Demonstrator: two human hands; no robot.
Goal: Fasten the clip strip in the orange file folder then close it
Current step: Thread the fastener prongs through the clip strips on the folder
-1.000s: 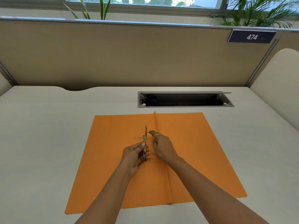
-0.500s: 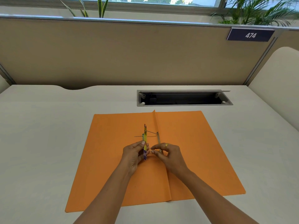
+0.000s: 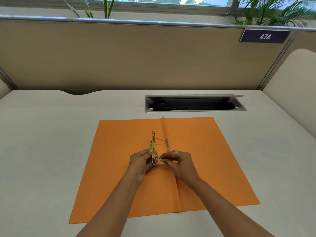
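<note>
1. The orange file folder (image 3: pixel 201 161) lies opened flat on the desk (image 3: pixel 42 151), its centre crease running away from the person – both hands work over the middle of it.
2. The left hand (image 3: pixel 141 164) grips the lower part of the clip strip (image 3: pixel 153 147), a narrow yellow-and-purple strip held on edge just left of the crease, its upper end rising beyond the fingers.
3. A thin metal prong (image 3: pixel 159 139) crosses from the crease to the strip above the left hand.
4. The right hand (image 3: pixel 179 164), with a ring (image 3: pixel 176 153) on one finger, sits just right of the strip, thumb and forefinger pinched on a second thin metal prong right against the strip.
5. Beyond both hands, past the folder's far edge, an open cable tray (image 3: pixel 195 104) is sunk into the desk – dark inside, contents unclear.
6. Further back stands a beige partition (image 3: pixel 119 57) with a sign (image 3: pixel 265 36) reading 474, up to the right of the right hand.
</note>
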